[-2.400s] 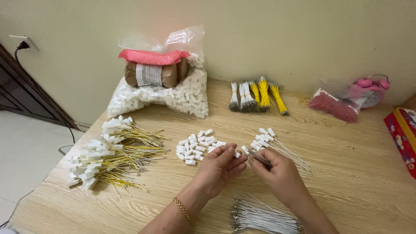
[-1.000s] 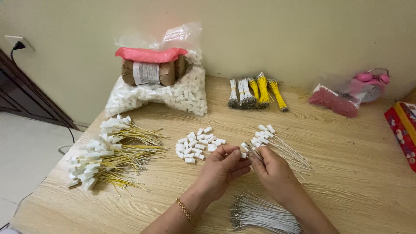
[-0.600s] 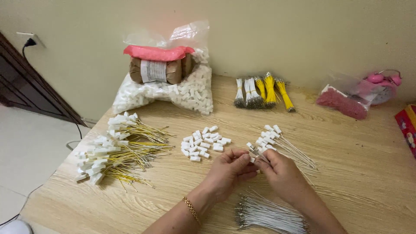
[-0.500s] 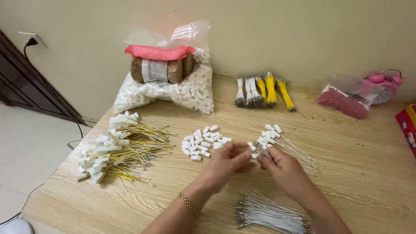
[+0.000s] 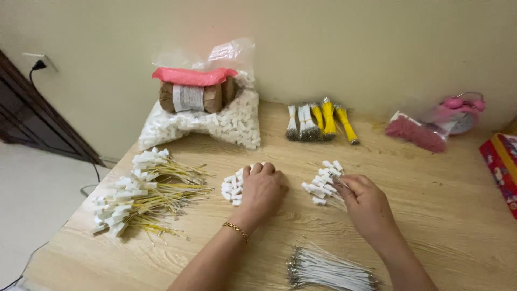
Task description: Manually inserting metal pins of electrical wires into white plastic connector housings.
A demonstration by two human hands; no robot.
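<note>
My left hand lies palm down over a small pile of loose white plastic connectors in the middle of the wooden table, fingers curled onto them. My right hand rests on a fanned bunch of white wires with white connectors on their ends, pinching one wire between thumb and fingers. A bundle of bare white wires lies close to me between my forearms.
A heap of yellow wires with white connectors lies at the left. At the back stand a clear bag of white connectors with brown rolls and a pink strip on top, bundled white and yellow wires, a pink bag and a red box.
My hands were together holding one wire and connector. They have parted: the left hand moved left onto the loose connector pile, the right set down on the connector-tipped white wires.
</note>
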